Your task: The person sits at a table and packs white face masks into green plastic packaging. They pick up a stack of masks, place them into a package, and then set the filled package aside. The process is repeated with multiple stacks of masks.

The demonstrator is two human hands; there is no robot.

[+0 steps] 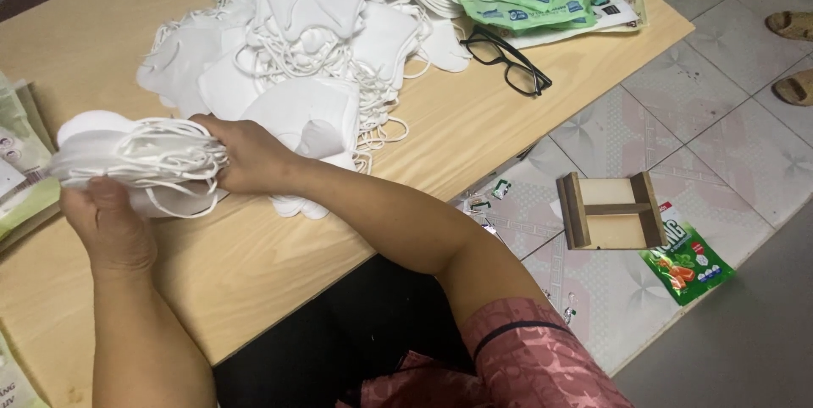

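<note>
White mask stack (127, 162) held above wooden table (440, 137), at its left edge. Left hand (106, 226) cupped under stack, thumb pressed on near edge, forearm rising from below. Right hand (241, 154) closed on stack's right end over ear loops, forearm angled across table from lower right. Loose mask pile (296, 44) just behind. Glasses (508, 56) farther right.
</note>
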